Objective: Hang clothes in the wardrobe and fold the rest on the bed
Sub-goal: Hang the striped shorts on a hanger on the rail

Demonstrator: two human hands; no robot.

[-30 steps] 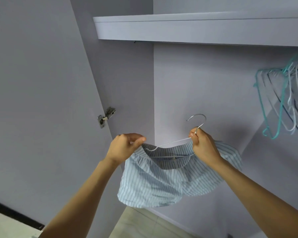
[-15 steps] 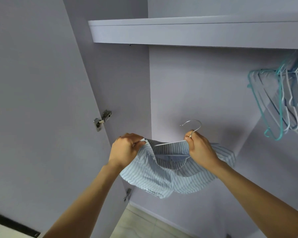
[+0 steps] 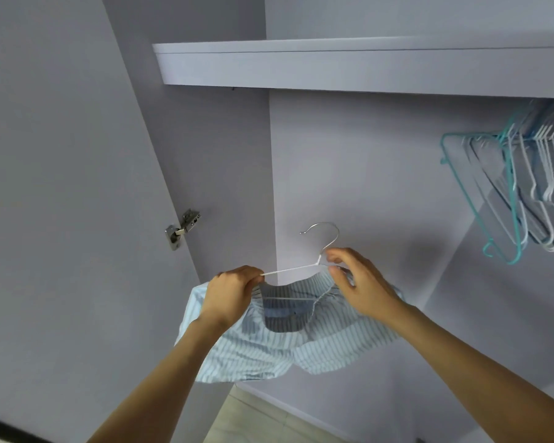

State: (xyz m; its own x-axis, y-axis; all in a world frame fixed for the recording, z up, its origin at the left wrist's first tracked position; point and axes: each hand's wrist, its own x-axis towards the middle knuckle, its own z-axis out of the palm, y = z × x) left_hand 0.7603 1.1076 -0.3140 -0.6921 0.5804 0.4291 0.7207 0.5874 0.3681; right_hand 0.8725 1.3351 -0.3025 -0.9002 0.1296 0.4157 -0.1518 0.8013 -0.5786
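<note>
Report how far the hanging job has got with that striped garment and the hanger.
Done: nothing visibly hung; only bare hangers hang at the wardrobe's right. In hand: the left hand grips the striped garment at one end of the white wire hanger, and the right hand pinches fabric near its neck. Left: seat the garment and hook it up. The bed is out of view.

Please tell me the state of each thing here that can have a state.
Striped garment: partly on the hanger, not hung.
White hanger: held in the air, hook free.
Left hand: grips garment and hanger end.
Right hand: fingers loosely curled beside the hanger neck.
Wardrobe door: open.
Spare hangers: hanging, empty.
</note>
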